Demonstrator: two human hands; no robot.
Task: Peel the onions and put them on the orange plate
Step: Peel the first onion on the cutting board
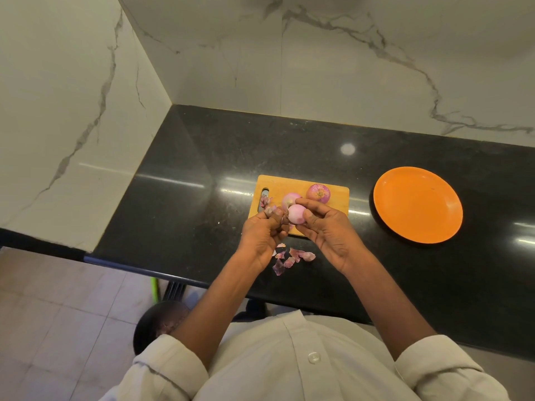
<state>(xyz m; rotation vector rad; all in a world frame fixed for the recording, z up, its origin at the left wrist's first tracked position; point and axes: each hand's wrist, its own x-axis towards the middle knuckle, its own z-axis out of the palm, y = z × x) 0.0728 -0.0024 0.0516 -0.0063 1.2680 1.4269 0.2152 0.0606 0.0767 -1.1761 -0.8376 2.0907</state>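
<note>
A person in a pale buttoned shirt stood at a black stone counter (289, 146) and worked on a pale pink onion (296, 214), held in the air between both hands just above the near edge of a wooden cutting board (278, 183). The right hand (327, 230) gripped the onion from its right side, thumb and fingers curled around it, while the left hand (263, 234) pinched a scrap of papery skin at the onion's root end, its fingers bunched tight. Just beyond the hands, a second onion (290, 199) lay on the board, partly hidden behind the held one, and a third onion (318, 193), darker purple with its skin on, sat a little farther back and to the right of the fingertips. Loose onion skins (289, 260) lay scattered on the counter beneath the wrists, with a few more skin scraps (265, 201) on the board just beyond the left hand. The orange plate (417, 204) sat on the counter well to the right of the right hand, with no onion on it. Below the left forearm, past the counter's edge, a dark round bin (150, 328) stood on the tiled floor.
</note>
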